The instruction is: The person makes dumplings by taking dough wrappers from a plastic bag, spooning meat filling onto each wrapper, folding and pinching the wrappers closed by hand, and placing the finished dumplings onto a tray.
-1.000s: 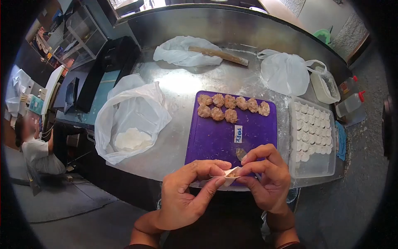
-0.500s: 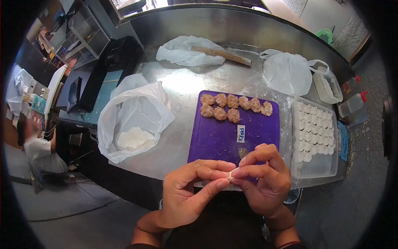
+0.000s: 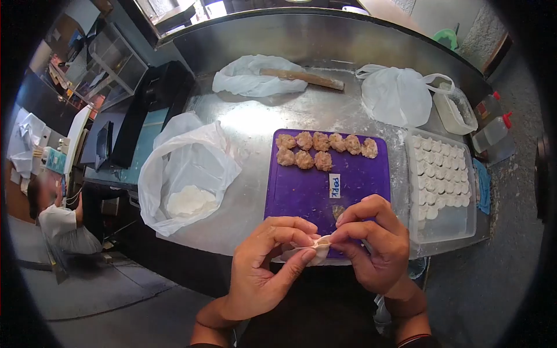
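Observation:
A pale dumpling (image 3: pixel 319 250), its dough edge partly gathered, is held between both my hands in front of the purple board (image 3: pixel 362 174). My left hand (image 3: pixel 264 267) pinches its left side with thumb and fingers. On the other side, my right hand (image 3: pixel 376 249) grips the dough edge with its fingertips. Fingers hide part of the dumpling. Two rows of raw meat balls (image 3: pixel 321 141) lie along the board's far side, with a label (image 3: pixel 335 185) reading "PORK" below them. A small scrap of filling (image 3: pixel 337 211) sits close to my right fingertips.
An open plastic bag (image 3: pixel 152 174) with round white wrappers (image 3: pixel 191 201) stands left. At the back lie another bag (image 3: pixel 241 78), a wooden rolling pin (image 3: pixel 304 76) and a tied bag (image 3: pixel 397 95). A clear container (image 3: pixel 444 223) of dumplings is right. A person (image 3: pixel 64 223) sits far left.
The dumpling has been turned so more of its folded edge shows between my fingers. My right fingers have shifted slightly along the dough, and the whole view has tilted a little.

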{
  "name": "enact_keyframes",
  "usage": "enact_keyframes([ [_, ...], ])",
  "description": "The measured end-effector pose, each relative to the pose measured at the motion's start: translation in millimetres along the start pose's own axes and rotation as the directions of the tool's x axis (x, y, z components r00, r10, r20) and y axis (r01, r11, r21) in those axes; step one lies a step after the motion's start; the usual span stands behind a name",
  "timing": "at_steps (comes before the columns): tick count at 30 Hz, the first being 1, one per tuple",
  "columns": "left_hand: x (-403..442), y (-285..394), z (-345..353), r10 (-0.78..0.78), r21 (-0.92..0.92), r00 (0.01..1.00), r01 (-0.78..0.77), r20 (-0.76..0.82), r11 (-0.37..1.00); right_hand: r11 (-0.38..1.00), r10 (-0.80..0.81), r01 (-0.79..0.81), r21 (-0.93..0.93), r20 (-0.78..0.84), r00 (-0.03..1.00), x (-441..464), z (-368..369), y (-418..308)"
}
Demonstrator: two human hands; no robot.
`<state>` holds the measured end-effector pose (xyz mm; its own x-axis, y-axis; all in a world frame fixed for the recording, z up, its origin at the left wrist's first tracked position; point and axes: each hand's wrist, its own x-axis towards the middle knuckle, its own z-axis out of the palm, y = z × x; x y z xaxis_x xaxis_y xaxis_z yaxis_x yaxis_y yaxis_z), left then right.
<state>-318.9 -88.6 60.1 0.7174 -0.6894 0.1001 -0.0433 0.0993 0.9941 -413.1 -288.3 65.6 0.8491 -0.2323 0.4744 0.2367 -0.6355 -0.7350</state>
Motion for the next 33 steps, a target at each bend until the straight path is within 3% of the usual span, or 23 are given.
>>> enact_keyframes([
  [2, 1, 0, 7, -0.044, -0.152, 0.996, 0.033, -0.073, 0.988, 0.999, -0.038, 0.037, -0.018, -0.04, 0.998, -2, 2, 3],
  [8, 3, -5, 2, 0.032, -0.002, 0.999, -0.032, 0.016, 1.0, 0.997, -0.073, 0.075, 0.037, -0.04, 0.997, -4, 2, 3],
  [15, 0, -6, 8, 0.074, -0.107, 0.997, -0.072, 0.018, 0.992, 0.989, -0.128, 0.134, 0.063, -0.089, 0.988, -10, -1, 5],
  [17, 0, -8, 7, 0.166, 0.073, 0.985, -0.169, 0.045, 0.983, 0.986, -0.131, 0.14, 0.088, -0.097, 0.987, -13, -4, 4],
  [18, 0, -5, 6, 0.165, 0.073, 0.985, -0.168, 0.05, 0.983, 0.987, -0.129, 0.138, 0.087, -0.101, 0.987, -13, -6, 3],
  [20, 3, 5, 5, 0.139, 0.148, 0.985, -0.153, 0.099, 0.977, 0.943, 0.043, -0.021, 0.332, -0.057, 0.997, -9, -10, 1],
  [21, 6, 10, 5, 0.14, 0.147, 0.985, -0.154, 0.102, 0.977, 0.944, 0.044, -0.022, 0.33, -0.059, 0.997, -6, -12, 2],
  [23, 11, 18, 5, 0.189, 0.218, 0.966, -0.225, 0.175, 0.95, 0.859, 0.11, -0.134, 0.494, 0.078, 0.991, -1, -14, 3],
  [27, 8, 11, 7, 0.206, 0.211, 0.968, -0.233, 0.142, 0.949, 0.883, -0.004, -0.047, 0.468, 0.107, 0.994, -5, -11, 18],
  [30, 6, 9, 12, 0.131, 0.093, 0.991, -0.133, 0.037, 0.987, 0.93, -0.054, 0.021, 0.367, 0.08, 0.995, -3, -12, 17],
  [33, 8, 9, 9, 0.182, 0.253, 0.977, -0.204, 0.108, 0.946, 0.974, -0.107, 0.092, 0.209, 0.062, 0.992, 1, -14, 12],
])
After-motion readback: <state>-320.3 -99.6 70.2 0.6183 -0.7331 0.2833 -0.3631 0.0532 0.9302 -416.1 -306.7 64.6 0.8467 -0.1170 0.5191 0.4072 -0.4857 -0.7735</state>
